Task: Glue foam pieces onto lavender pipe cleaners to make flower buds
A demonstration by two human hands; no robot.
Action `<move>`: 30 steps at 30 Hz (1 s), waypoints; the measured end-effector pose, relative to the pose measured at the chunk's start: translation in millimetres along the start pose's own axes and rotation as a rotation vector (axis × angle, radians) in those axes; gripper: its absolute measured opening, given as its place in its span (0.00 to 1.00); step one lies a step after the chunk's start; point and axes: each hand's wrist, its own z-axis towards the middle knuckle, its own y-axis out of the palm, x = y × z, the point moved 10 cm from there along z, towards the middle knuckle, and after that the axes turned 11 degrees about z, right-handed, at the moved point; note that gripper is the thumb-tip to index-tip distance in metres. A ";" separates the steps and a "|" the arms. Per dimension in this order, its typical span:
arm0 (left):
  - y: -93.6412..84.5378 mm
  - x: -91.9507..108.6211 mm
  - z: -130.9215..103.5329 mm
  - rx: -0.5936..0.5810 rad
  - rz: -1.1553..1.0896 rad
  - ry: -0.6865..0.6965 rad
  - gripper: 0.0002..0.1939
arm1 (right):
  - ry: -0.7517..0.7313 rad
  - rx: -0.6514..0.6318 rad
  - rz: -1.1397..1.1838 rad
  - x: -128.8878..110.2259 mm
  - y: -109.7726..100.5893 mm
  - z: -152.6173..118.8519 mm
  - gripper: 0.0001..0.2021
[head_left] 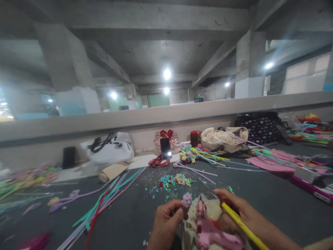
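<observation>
Pinched between the thumb and fingers of my left hand [169,224] is a small lilac pipe-cleaner flower [186,200], held upright with its stem running down. My right hand [240,210] grips a slim tool with a long yellow handle [243,225]; a thin dark tip points up and left, and its exact kind is unclear. Between and below the hands, a pink glue gun [213,233] lies on a crumpled, stained pale cloth [194,215]. Just beyond sits a scatter of short cut pipe-cleaner bits [171,182], turquoise, cream and red.
Long pipe cleaners [102,205] lie to the left. Purple stemmed pieces [195,169] and a colourful bundle [192,152] lie farther back. A phone [165,148] leans near a white bag [111,149]. At right are pink sheets [275,161] and a white box [307,173]. A low partition [145,121] closes the back.
</observation>
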 end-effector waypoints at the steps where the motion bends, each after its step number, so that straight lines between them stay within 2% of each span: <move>1: 1.0 0.5 -0.2 -0.008 -0.005 0.001 0.13 | 0.011 -0.035 0.020 2.5 2.3 -1.5 0.23; 4: 5.5 -2.3 0.0 -0.045 -0.053 -0.022 0.15 | 0.054 -0.149 0.020 6.1 13.6 -9.7 0.22; 8: 13.5 -9.6 0.8 -0.109 -0.139 -0.064 0.17 | 0.038 -0.185 -0.057 -4.2 21.4 -19.2 0.23; 12: 17.4 -21.8 -0.5 -0.152 -0.183 -0.172 0.18 | -0.010 -0.143 -0.086 -12.7 19.1 -19.8 0.20; 17: 16.5 -32.2 0.2 -0.149 -0.299 -0.244 0.20 | 0.030 -0.051 -0.067 -3.9 7.3 -13.8 0.20; 22: 21.5 -42.3 0.3 -0.149 -0.456 -0.318 0.19 | -0.002 -0.045 -0.045 -2.8 15.3 -12.2 0.19; 26: 29.0 -36.2 -3.8 -0.214 -0.558 -0.330 0.18 | -0.025 -0.026 -0.086 -3.6 22.5 -11.8 0.19; 30: 31.4 -30.1 -6.5 -0.255 -0.604 -0.345 0.16 | -0.112 0.011 -0.199 -18.9 23.8 -10.3 0.22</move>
